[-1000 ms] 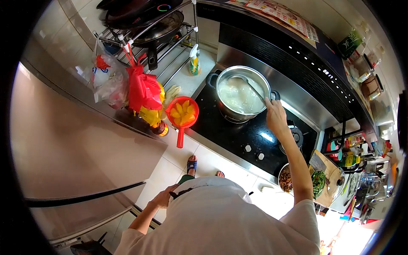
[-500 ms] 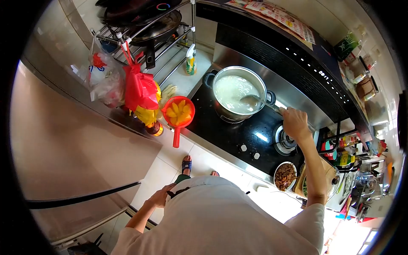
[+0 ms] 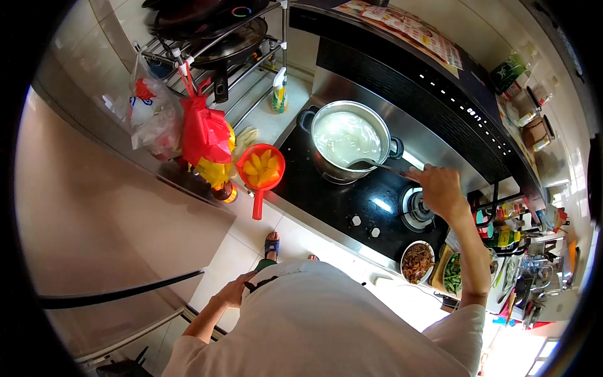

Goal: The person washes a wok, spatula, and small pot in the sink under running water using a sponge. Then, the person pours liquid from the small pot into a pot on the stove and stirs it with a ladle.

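My right hand (image 3: 441,190) is closed round the handle of a metal ladle (image 3: 392,168). The ladle's head dips into the near right side of a steel pot (image 3: 322,151), which has two black handles and stands on the back left of the hob. Cloudy whitish liquid (image 3: 347,134) swirls inside it, with pale bits that I cannot name. At my waist rests my left hand (image 3: 234,291), its fingers lying against the side of my shirt with nothing visible in them.
A red long-handled scoop (image 3: 257,204) with yellow pieces sits left of the black hob (image 3: 314,195). Right of the hob are a bowl of brown shredded food (image 3: 418,262) and a bowl of greens (image 3: 452,274). The range hood (image 3: 402,75) overhangs the back.
The ladle has moved toward the pot's near rim and its head has turned. My right hand has shifted slightly right and down. The left hand stays at my waist.
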Demonstrator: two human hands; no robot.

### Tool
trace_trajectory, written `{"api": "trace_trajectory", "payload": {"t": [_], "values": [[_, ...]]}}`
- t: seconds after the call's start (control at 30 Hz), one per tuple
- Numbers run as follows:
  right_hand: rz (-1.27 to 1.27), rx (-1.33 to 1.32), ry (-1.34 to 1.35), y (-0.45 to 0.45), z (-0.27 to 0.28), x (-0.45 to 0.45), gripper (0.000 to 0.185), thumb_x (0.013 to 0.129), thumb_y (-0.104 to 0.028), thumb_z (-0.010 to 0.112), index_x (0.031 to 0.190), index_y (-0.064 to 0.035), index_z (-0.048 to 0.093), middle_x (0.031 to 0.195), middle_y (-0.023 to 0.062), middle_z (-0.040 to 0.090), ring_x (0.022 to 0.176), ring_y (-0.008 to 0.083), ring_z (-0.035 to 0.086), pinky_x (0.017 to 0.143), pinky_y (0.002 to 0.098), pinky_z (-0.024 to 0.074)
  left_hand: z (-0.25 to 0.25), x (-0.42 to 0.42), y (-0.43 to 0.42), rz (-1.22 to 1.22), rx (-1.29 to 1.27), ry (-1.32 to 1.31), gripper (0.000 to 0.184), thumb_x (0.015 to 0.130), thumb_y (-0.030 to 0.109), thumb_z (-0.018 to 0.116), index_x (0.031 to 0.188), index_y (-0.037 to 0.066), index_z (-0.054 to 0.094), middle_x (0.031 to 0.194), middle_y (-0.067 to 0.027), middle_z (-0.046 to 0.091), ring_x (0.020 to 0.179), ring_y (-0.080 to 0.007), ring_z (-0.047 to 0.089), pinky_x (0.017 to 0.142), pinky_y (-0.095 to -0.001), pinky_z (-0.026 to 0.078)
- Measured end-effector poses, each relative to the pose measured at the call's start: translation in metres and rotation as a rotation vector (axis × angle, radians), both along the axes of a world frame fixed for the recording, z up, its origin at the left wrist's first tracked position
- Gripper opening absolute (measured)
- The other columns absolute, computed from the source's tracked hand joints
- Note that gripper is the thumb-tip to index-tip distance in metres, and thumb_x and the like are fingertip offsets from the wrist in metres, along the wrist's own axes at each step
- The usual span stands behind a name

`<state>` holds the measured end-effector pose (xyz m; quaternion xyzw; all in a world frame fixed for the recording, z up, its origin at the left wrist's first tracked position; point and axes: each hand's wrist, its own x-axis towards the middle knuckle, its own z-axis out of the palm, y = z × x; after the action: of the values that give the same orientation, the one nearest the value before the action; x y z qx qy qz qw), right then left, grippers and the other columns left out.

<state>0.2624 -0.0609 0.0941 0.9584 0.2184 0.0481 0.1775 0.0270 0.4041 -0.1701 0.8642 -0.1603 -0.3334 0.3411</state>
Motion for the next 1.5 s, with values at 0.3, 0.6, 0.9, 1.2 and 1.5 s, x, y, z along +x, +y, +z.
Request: {"api": "trace_trajectory", "payload": {"t": [0.3,0.6,0.9,1.2,1.5], "values": [[-0.115,-0.048,0.012,0.033,-0.042,-0.001,0.024,0.081,-0.009,0.058,0.104,-0.0113,0.057,0.080,0.0077,0.059,0.066,0.0209,0.064,0.052,0.0314,0.0474,-0.023,-0.004,0.008,-0.084,0.018,-0.084,0.080,0.074,0.032,0.066,0.141,0.013,0.027,0.143,-0.0107,0.031,0.128,-0.0288,0.036,0.102,-0.0388,0.038],[-0.131,0.043,-0.033,0.073,-0.101,0.033,0.046,0.081,-0.011,0.056,0.123,0.0038,0.047,0.090,0.0110,0.060,0.067,0.0205,0.065,0.051,0.0300,0.0492,-0.015,-0.006,0.007,-0.014,0.022,-0.006,0.085,0.072,0.034,0.069,0.142,0.015,0.026,0.143,-0.0096,0.031,0.128,-0.0274,0.036,0.102,-0.0382,0.038],[-0.296,0.022,-0.080,0.072,-0.115,0.063,0.041,0.085,-0.016,0.054,0.122,0.0001,0.048,0.088,0.0095,0.061,0.070,0.0202,0.066,0.057,0.0298,0.0521,-0.011,-0.016,0.008,0.029,0.034,-0.001,0.086,0.070,0.031,0.070,0.142,0.014,0.026,0.144,-0.0098,0.030,0.128,-0.0269,0.037,0.102,-0.0375,0.038],[-0.285,0.044,-0.080,0.074,-0.117,0.063,0.034,0.089,-0.017,0.048,0.118,0.0001,0.051,0.085,0.0099,0.062,0.070,0.0215,0.066,0.057,0.0309,0.0523,-0.024,-0.021,0.014,-0.011,0.045,-0.024,0.085,0.070,0.031,0.070,0.141,0.014,0.026,0.144,-0.0087,0.030,0.127,-0.0270,0.038,0.102,-0.0375,0.038],[-0.280,0.114,-0.060,0.077,-0.116,0.063,0.031,0.087,-0.014,0.048,0.113,0.0025,0.052,0.085,0.0131,0.064,0.071,0.0235,0.066,0.058,0.0316,0.0523,-0.011,-0.018,0.014,0.014,0.015,0.024,0.088,0.069,0.032,0.071,0.141,0.013,0.025,0.143,-0.0098,0.030,0.128,-0.0281,0.037,0.103,-0.0370,0.038]]}}
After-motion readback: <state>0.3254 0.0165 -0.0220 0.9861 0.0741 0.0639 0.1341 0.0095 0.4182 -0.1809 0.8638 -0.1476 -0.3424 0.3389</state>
